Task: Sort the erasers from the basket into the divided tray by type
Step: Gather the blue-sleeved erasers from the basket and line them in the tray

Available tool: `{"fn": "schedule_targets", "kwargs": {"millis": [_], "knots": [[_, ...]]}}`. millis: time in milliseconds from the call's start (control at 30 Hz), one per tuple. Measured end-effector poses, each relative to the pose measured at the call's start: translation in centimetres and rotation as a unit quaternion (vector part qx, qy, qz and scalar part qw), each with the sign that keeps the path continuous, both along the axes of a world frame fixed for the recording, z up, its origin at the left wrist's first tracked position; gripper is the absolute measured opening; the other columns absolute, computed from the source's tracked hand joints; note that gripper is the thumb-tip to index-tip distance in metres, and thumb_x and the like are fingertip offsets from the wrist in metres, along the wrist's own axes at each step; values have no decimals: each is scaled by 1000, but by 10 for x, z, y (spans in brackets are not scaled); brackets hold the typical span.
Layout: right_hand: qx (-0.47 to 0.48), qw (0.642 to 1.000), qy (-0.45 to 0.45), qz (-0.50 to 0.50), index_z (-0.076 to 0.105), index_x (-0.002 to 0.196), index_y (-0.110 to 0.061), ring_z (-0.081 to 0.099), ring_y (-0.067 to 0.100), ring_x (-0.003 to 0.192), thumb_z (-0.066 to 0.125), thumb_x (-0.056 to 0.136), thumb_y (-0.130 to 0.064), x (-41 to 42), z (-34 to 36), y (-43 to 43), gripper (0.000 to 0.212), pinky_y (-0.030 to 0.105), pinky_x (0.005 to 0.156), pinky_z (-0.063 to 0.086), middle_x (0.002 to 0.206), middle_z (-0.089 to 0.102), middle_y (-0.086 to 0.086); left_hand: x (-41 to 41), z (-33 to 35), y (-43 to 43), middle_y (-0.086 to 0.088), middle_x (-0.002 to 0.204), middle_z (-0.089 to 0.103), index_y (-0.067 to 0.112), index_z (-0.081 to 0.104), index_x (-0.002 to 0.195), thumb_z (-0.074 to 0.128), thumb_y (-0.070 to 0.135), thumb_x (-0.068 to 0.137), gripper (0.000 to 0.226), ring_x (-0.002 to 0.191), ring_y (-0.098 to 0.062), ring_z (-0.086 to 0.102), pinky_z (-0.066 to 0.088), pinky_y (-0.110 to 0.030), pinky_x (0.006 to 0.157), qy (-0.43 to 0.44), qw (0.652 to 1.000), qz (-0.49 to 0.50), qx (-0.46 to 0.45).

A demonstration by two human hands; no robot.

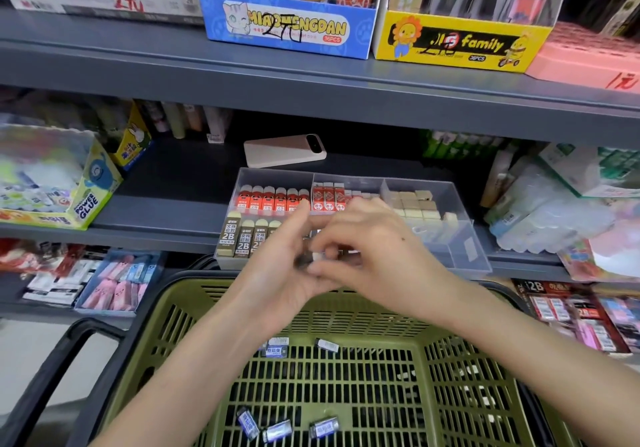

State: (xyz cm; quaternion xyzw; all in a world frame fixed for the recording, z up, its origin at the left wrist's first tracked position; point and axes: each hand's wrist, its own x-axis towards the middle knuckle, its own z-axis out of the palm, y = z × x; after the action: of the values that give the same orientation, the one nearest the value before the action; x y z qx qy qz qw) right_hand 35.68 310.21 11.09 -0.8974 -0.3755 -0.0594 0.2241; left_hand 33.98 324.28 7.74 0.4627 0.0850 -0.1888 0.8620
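I am looking at a grey shop shelf (pixel 173 211) full of boxes and packs. A clear divided tray (pixel 464 238) sits on it. Right below it, close to me, is a green basket (pixel 166 308).

The tray already has a lot in it. Orange erasers (pixel 268 199) stand in the back left part. Red and white erasers (pixel 327 197) are in the back middle. Cream blocks (pixel 414 204) fill the right part. Brown 2B erasers (pixel 242 238) stand in the front left. The front middle part is hidden behind the hands.

Both hands meet above the far rim of the basket, just in front of the tray. The right hand (pixel 377 249) pinches a small eraser (pixel 317 256) with its fingertips. The left hand (pixel 284 273) is turned palm up, with something dark lying in it. It is blurry, so I cannot tell if those fingers close on it.

I think this is the middle of a sorting step: an eraser is being picked out of the left palm to go into the tray. A few dark wrapped erasers (pixel 323 426) lie loose on the basket floor, so the job is not done yet.

Next, the right hand should carry the small eraser to the part that holds its own kind. I would check the wrapper first, since I cannot read it from here. Then set it down neatly beside its match.
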Motion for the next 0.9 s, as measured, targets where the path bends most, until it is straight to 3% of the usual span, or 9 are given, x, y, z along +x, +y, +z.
{"fn": "schedule_targets", "kwargs": {"millis": [67, 133, 200, 267, 333, 400, 567, 800, 900], "knots": [[45, 996, 64, -45, 70, 81, -22, 51, 12, 81, 69, 82, -31, 12, 2, -12, 8, 30, 80, 39, 81, 65, -11, -1, 1, 4, -14, 97, 68, 7, 69, 104, 47, 51, 84, 53, 92, -23, 70, 58, -38, 73, -43, 996, 10, 83], [56, 986, 116, -104, 70, 85, -25, 56, 11, 83, 65, 83, -31, 31, 1, -27, 8, 33, 82, 44, 84, 66, -13, -3, -2, 12, -7, 102, 69, 15, 65, 103, 44, 49, 90, 42, 94, -17, 68, 58, -31, 73, -120, 965, 71, 221], [-28, 981, 128, -145, 70, 90, -26, 60, 13, 86, 64, 84, -34, 47, -6, -35, 11, 30, 81, 45, 86, 68, -12, -5, -9, 24, 7, 93, 65, 24, 63, 94, 44, 41, 98, 27, 87, -6, 62, 51, -20, 72, -224, 879, 153, 391], [-143, 974, 102, -145, 70, 94, -29, 60, 16, 93, 61, 86, -39, 55, -20, -32, 16, 28, 78, 43, 94, 70, -8, -6, -17, 37, 14, 91, 61, 24, 61, 93, 40, 39, 96, 26, 88, -4, 56, 40, -17, 74, -312, 753, 181, 550], [-217, 966, 65, -126, 70, 95, -30, 58, 19, 100, 58, 88, -41, 58, -34, -25, 18, 29, 76, 43, 99, 69, -5, -5, -25, 48, 3, 100, 61, 14, 65, 100, 38, 34, 95, 34, 96, -15, 54, 34, -23, 82, -352, 659, 170, 643], [-250, 960, 35, -121, 71, 94, -30, 56, 21, 101, 56, 88, -42, 58, -41, -20, 19, 26, 68, 37, 98, 67, -1, -4, -32, 55, -7, 109, 61, 8, 66, 106, 39, 32, 95, 38, 104, -25, 54, 37, -34, 90, -365, 604, 148, 693], [-283, 953, 19, -103, 73, 97, -30, 54, 21, 102, 56, 87, -31, 59, -46, -22, 19, 28, 76, 39, 95, 67, 1, 0, -50, 61, -12, 125, 57, 7, 63, 116, 39, 34, 95, 42, 120, -32, 49, 34, -45, 102, -387, 560, 64, 730], [-201, 973, 15, -113, 74, 91, -29, 54, 16, 95, 62, 84, -30, 56, -52, -27, 14, 25, 79, 30, 89, 68, -6, 1, -59, 61, -14, 129, 55, 8, 63, 117, 38, 35, 96, 42, 126, -33, 45, 30, -51, 109, -386, 555, 36, 736], [-196, 974, 18, -110, 73, 89, -32, 53, 14, 94, 63, 84, -36, 56, -53, -28, 12, 27, 94, 31, 91, 69, -10, 1, -59, 61, -15, 129, 55, 8, 64, 117, 38, 35, 96, 43, 126, -33, 46, 30, -51, 109, -388, 552, 35, 737]]}}
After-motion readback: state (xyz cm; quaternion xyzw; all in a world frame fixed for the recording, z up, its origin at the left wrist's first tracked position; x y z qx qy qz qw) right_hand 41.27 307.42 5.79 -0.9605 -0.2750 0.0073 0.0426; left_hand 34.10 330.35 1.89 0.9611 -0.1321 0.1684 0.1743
